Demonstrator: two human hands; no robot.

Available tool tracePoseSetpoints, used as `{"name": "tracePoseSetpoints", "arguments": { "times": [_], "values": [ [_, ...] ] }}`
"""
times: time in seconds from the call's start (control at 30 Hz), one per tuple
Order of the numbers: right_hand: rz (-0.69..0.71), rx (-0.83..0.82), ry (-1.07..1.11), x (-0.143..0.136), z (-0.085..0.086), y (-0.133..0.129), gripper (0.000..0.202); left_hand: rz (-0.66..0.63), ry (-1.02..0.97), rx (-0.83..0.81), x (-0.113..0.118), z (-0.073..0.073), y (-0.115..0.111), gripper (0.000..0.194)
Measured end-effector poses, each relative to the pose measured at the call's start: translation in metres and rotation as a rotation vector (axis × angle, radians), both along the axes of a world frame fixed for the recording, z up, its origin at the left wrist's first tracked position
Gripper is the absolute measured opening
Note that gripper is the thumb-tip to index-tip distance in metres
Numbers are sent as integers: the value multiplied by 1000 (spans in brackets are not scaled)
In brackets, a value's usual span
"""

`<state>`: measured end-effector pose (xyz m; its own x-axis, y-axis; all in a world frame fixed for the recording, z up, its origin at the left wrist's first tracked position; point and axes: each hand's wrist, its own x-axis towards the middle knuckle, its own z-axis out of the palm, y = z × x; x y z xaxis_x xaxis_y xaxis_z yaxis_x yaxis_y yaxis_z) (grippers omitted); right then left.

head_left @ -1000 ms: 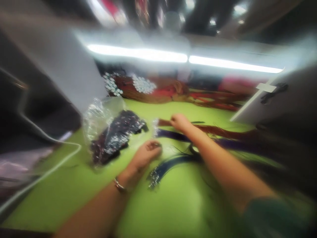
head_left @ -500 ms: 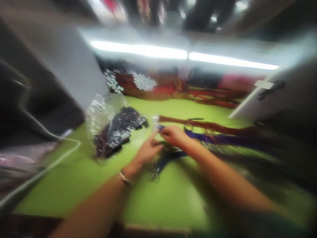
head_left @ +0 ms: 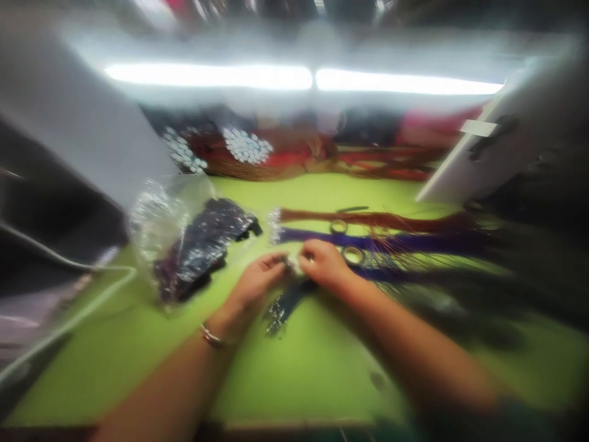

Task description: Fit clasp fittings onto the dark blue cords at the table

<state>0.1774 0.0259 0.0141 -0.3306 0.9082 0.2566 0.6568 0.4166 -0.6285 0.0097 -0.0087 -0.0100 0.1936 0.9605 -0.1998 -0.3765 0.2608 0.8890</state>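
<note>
A green table (head_left: 313,368) carried a plastic bag (head_left: 154,212) left of brown wires (head_left: 317,216) and purple wires (head_left: 301,236). The right hand (head_left: 324,263) was curled, blur hiding whether it gripped anything. The left hand (head_left: 257,279) pinched small pieces (head_left: 291,264), between both hands, left of the nearer tape roll (head_left: 346,256).

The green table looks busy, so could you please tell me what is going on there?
A person's left hand and right hand are close together above the green table, at a small pale piece; the blur hides what it is. Just beyond them, a brown bundle and a purple bundle lie side by side, and a dark blue bundle is partly hidden by the right hand. To the left sits a clear plastic bag with dark pieces in it.
</note>
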Motion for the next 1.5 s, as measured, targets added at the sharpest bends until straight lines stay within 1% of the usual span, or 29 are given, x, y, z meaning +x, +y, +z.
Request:
{"name": "tracePoseSetpoints", "arguments": {
  "times": [0.2, 0.47, 0.63, 0.73, 0.8, 0.93, 1.0, 1.17, 1.37, 1.43, 1.5],
  "values": [
    [8, -20, -77, 1, 3, 1, 11, -4, 50, 41, -2, -4, 1, 35],
    [-10, -46, -175, 2, 7, -2, 10, 67, 183, 113, 0, -4, 0, 33],
    [-22, -110, -199, 2, 7, -2, 10, 58, 280, 183, 1, -5, 1, 33],
    [22, -79, -198, -1, 5, -3, 10, 43, 344, 212, 2, -7, 2, 32],
    [57, -81, -120, -2, 3, -2, 11, 45, 330, 195, 2, -7, 2, 33],
    [54, -194, 134, 0, 1, 1, 12, 44, 233, 136, 0, -7, 1, 36],
    [54, -211, 178, 2, 1, 3, 12, 26, 213, 123, -1, -6, 1, 35],
    [43, -181, 89, 1, 0, 1, 9, 28, 254, 145, 1, -5, 1, 33],
    [5, -141, -15, -7, -8, -4, 11, 31, 308, 174, 3, -7, 3, 30],
    [7, -113, -20, -8, -7, -3, 11, 35, 290, 187, 4, -7, 3, 32],
    [21, -55, -5, -4, 2, 0, 12, 27, 244, 203, 5, -5, 2, 39]
  ]
}}
